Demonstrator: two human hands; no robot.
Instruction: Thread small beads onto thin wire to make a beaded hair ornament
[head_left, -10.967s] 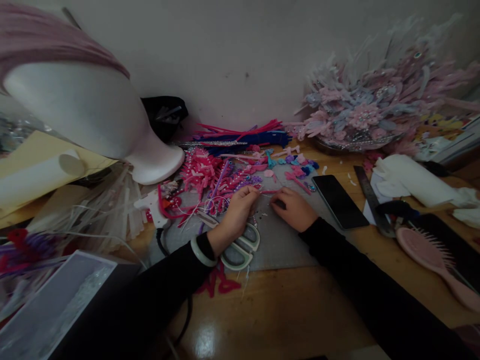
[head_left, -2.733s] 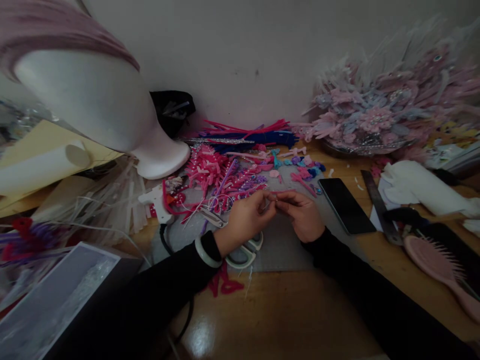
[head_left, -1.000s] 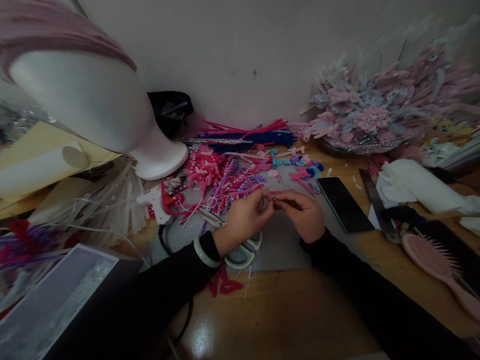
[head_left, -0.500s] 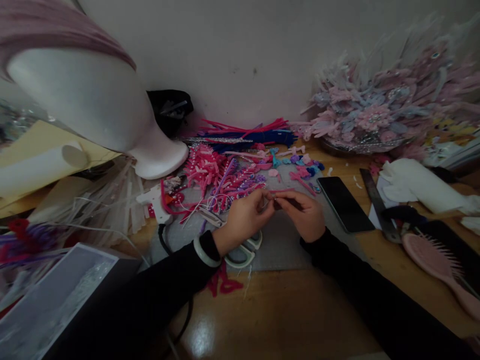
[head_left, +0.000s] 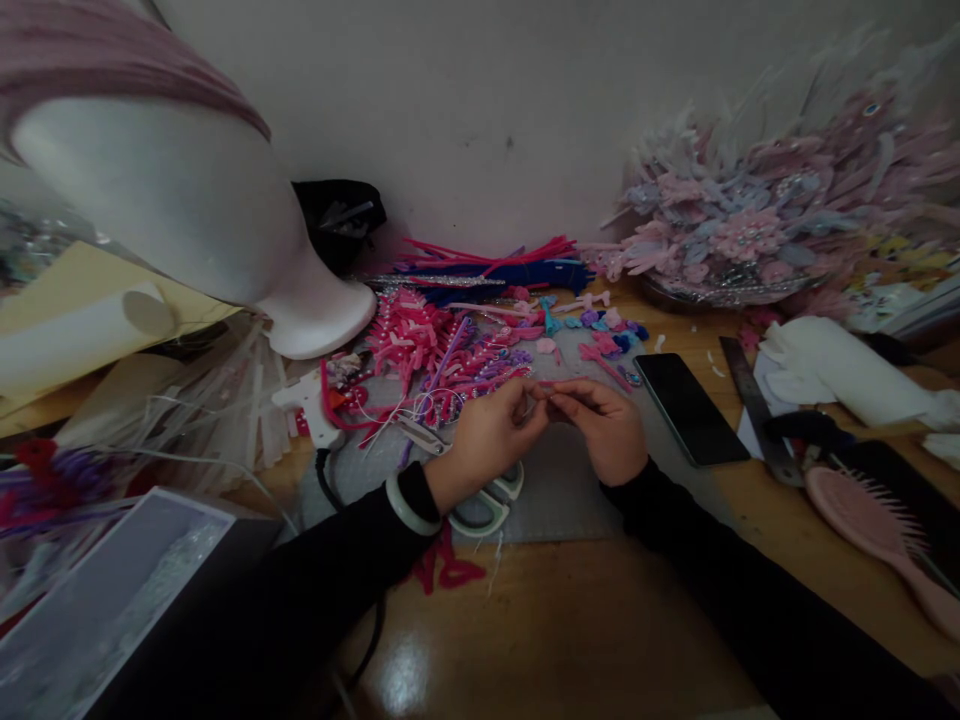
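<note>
My left hand [head_left: 495, 432], my right hand [head_left: 606, 428]: both pinched tight on one pink strip [head_left: 549, 384]; phone [head_left: 691, 409] at right.

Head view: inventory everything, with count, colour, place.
Mannequin head: one, white, left
Box: one, pale lilac, lower left
Glue gun: one, white, left
Scissors: one, pale handles, centre
Mat: one, grey, centre
Fuzzy stems: many, mainly pink and blue, back
Small pieces: uncounted, multicoloured, centre
Floral piece: one, pink and blue, back right
Phone: one, black, right
Ruler: one, grey, right
Hairbrush: one, pink, far right
Strip: one, pink, centre, pinched
Left hand: one, black-sleeved, centre
Right hand: one, black-sleeved, centre
</note>
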